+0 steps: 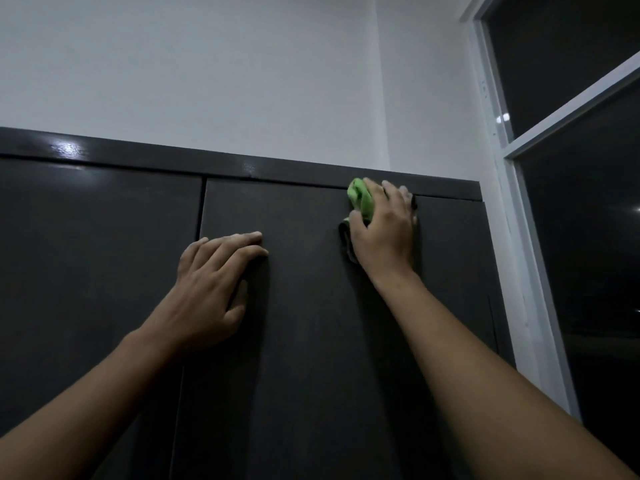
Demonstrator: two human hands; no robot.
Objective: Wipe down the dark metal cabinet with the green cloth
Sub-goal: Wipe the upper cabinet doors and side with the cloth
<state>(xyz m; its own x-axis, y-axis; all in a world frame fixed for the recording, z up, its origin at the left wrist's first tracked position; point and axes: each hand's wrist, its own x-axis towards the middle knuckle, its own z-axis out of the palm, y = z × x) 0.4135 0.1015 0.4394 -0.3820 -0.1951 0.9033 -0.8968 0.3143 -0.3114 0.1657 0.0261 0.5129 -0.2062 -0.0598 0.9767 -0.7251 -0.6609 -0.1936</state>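
Cabinet (304,306) door carried the green cloth (362,199) near its top edge, right hand (384,233) fingers (394,192) clamped on it; left hand (211,289) fingers lay spread, bracing. Bunched cloth might slip or miss patches.

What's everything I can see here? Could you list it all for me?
cabinet: one, dark grey metal, fills the lower frame, doors closed
cloth: one, green, bunched near the top of the cabinet's middle door
wall: one, white, above the cabinet
window: one, white frame with dark panes, right edge
left hand: one, bare, flat against the middle door
right hand: one, bare, pressing the cloth to the cabinet
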